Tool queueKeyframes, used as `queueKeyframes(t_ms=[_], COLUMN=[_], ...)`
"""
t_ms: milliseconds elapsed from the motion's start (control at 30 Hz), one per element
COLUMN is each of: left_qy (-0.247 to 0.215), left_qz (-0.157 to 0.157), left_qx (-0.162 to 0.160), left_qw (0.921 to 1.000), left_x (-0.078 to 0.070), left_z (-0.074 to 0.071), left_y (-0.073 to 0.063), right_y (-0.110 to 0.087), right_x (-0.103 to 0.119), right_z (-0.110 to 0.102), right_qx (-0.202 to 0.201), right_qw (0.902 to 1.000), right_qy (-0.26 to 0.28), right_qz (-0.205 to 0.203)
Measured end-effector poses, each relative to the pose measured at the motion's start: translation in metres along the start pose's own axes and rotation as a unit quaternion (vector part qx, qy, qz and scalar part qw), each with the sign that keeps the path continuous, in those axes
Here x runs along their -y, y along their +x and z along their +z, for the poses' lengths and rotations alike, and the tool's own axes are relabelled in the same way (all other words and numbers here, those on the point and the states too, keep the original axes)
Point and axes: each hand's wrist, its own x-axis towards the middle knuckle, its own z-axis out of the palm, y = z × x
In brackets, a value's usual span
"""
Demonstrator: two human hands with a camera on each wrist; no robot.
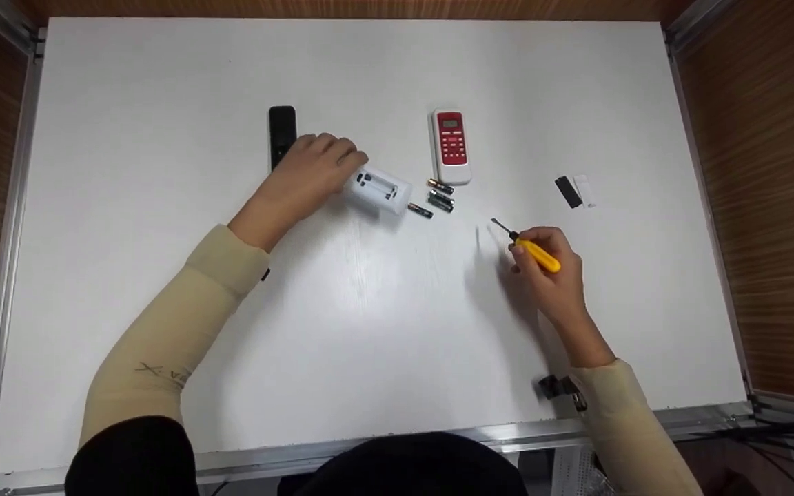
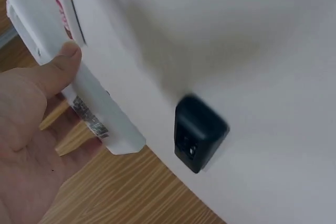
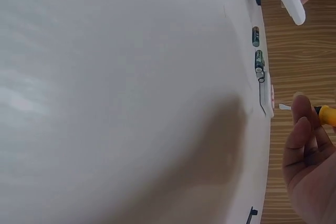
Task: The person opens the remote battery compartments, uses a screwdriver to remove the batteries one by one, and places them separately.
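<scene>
A white remote control (image 1: 382, 191) is held up above the table, its open battery bay facing the head camera. My left hand (image 1: 321, 165) grips it by one end; in the left wrist view the thumb lies along its edge and the fingers behind. Several small batteries (image 1: 440, 200) lie just beyond its free end. My right hand (image 1: 550, 265) pinches a screwdriver (image 1: 538, 255) by its yellow handle, the metal tip pointing up and left over the table.
A red-and-white remote (image 1: 452, 147) lies face up behind the batteries. Partly hidden by my left hand is a black remote (image 1: 282, 127). Two small covers, one black (image 1: 567, 192) and one white (image 1: 584, 191), lie at the right. Wooden panels (image 1: 762, 172) border the white table.
</scene>
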Motion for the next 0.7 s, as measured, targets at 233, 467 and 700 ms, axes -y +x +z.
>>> queueKeyframes(t_ms=[233,467,700], left_qy=[0.117,0.153,0.148], left_qz=[0.071,0.114,0.103], left_qx=[0.031,0.118,0.131], left_qw=[0.9901,0.9745,0.9749], left_x=[0.02,0.039,0.05], left_z=[0.003,0.015,0.018], left_y=[0.023,0.042,0.054], right_y=[-0.002,-0.007,-0.011], right_x=[0.001,0.001,-0.001], right_z=[-0.005,-0.009,-0.013], right_qx=[-0.006,-0.013,-0.022], right_qw=[0.9999,0.9997,0.9994], right_qy=[-0.004,-0.012,-0.017], right_qz=[0.012,0.018,0.02])
